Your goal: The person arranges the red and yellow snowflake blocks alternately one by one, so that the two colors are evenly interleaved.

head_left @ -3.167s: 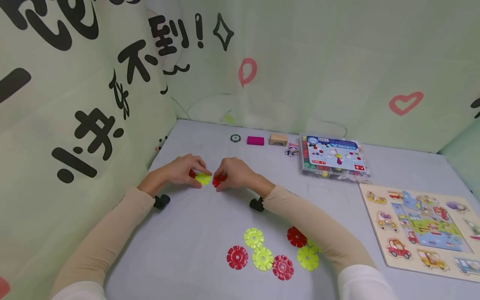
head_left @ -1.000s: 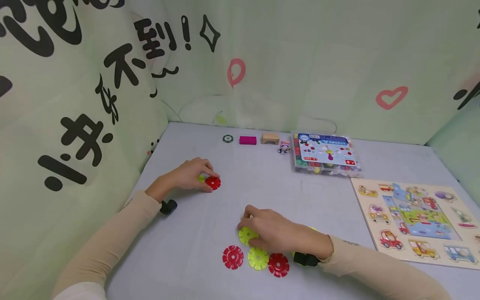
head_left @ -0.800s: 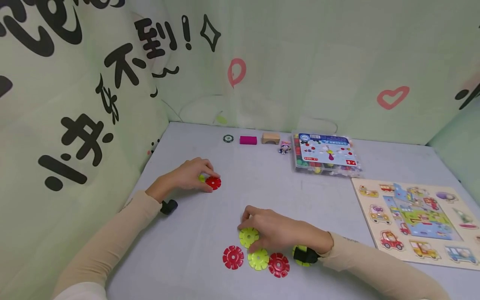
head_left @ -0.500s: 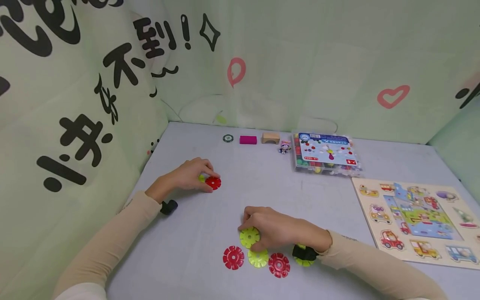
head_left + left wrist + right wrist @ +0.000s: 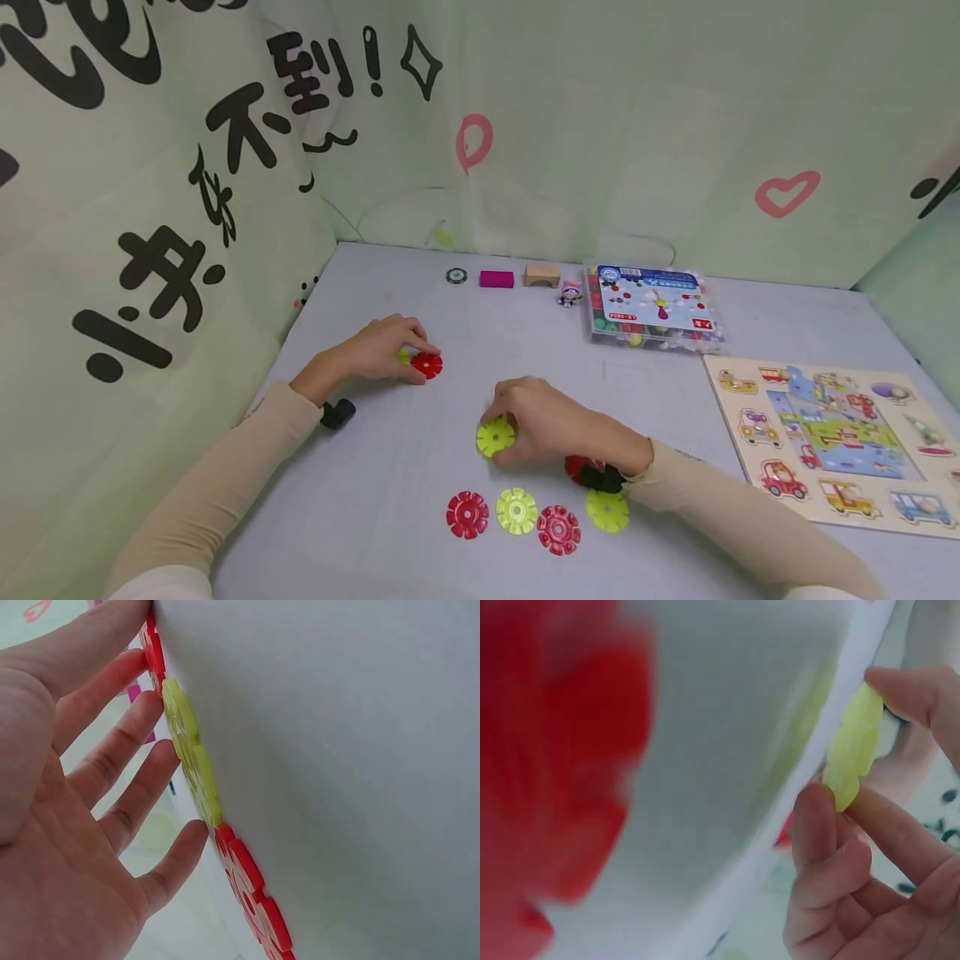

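Note:
My left hand (image 5: 382, 350) holds a red notched plastic disc (image 5: 427, 365) between thumb and index finger at the left of the table. Beneath that palm a yellow disc (image 5: 404, 357) partly shows. The left wrist view has the yellow disc (image 5: 187, 754) in a flat row between two red ones, the nearer red disc (image 5: 251, 892) by the little finger. My right hand (image 5: 540, 421) pinches another yellow disc (image 5: 496, 437) by its edges; in the right wrist view this yellow disc (image 5: 853, 750) is tilted, held off the table.
Near the front lie a red disc (image 5: 467, 515), a yellow disc (image 5: 516, 511) and several others, one partly under the right wrist. Behind stand a magenta block (image 5: 497, 279), a wooden arch (image 5: 542, 275), a small figurine (image 5: 570, 293) and a plastic case (image 5: 656, 304). A puzzle board (image 5: 832, 450) lies right.
My right hand let go of a red disc by the left hand, reached to the front group, and has lifted a yellow disc from there, moving away from me. Lately the left hand stays put.

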`<state>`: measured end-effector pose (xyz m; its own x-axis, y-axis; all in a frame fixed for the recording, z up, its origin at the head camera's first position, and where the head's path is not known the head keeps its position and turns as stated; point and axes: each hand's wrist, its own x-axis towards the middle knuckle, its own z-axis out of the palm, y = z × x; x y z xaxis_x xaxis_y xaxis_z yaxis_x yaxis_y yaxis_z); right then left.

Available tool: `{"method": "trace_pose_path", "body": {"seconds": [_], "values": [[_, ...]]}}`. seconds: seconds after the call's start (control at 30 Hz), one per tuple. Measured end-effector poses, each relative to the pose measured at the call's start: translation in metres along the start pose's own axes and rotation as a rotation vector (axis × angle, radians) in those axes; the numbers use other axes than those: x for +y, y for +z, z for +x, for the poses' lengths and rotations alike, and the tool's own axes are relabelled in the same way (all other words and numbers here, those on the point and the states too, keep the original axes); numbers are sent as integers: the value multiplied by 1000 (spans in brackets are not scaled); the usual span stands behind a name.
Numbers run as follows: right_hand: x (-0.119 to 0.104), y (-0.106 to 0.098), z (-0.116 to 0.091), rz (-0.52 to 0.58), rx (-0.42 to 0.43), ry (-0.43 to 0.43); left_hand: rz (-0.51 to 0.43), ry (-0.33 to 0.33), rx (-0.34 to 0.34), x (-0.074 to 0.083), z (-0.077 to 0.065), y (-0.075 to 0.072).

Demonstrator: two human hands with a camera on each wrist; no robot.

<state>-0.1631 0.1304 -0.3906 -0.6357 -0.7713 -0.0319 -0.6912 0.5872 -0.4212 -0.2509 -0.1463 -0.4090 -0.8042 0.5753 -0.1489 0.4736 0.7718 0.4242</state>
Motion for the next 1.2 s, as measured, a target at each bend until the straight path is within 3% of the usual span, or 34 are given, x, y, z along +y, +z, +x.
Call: {"method": "trace_pose_path", "body": {"seconds": [0.1,0.3,0.53,0.8,1.2], "values": [[13,-5,19,3,31,23,0,-11,-1,0,0,-1],[23,-18,55,9,54,54,-5,30,2,0,1,-1],[32,-21,83,9,41,84,7,38,6,0,2,-3],[37,-14,95,-22,-7,78,22,45,11,-2,1,-3],[39,-10,92,37,-11,58,20,49,9,-1,1,-1]]}}
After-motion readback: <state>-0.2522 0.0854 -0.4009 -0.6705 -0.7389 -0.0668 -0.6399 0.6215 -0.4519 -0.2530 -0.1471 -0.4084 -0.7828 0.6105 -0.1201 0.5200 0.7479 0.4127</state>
